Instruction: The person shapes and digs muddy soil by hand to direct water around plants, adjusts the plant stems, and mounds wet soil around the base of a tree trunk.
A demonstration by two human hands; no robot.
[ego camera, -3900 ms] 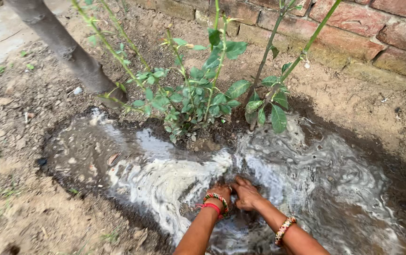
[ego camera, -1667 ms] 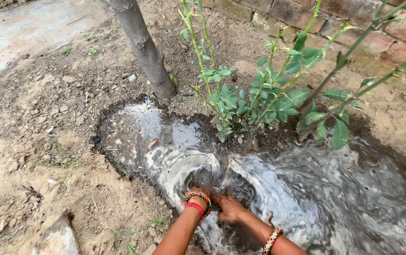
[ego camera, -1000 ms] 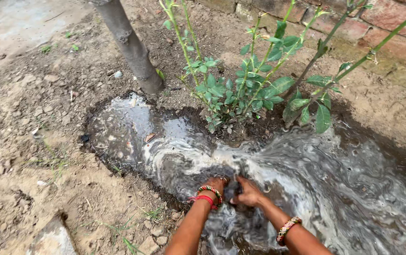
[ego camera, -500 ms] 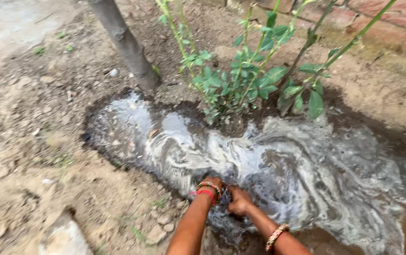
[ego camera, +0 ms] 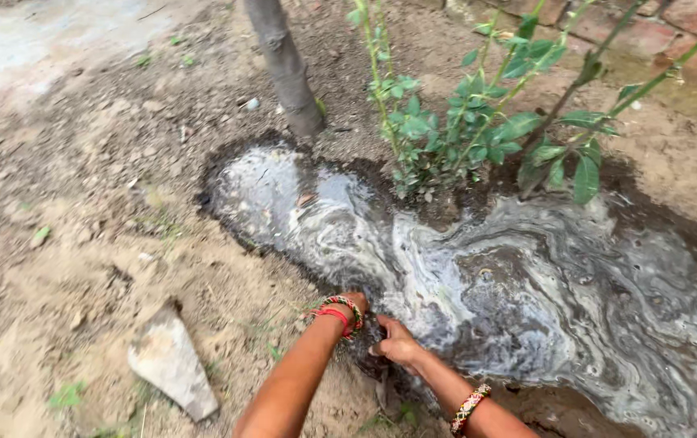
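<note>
Left hand (ego camera: 354,306): fingers sunk in muddy puddle (ego camera: 527,284) at its 7 o'clock edge, grip cannot be told. Right hand (ego camera: 397,345): loosely curled, touching wet mud beside it. Grey stone slab (ego camera: 171,363) at 9 o'clock of the hands. Sapling (ego camera: 462,122), tree trunk (ego camera: 286,65) at 12 o'clock. Sandy soil (ego camera: 81,243); brick wall (ego camera: 673,24).

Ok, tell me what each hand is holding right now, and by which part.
It cannot be told for certain. The left hand and the right hand both dip into the muddy puddle at its near edge, fingers partly hidden; no held thing shows.
</note>
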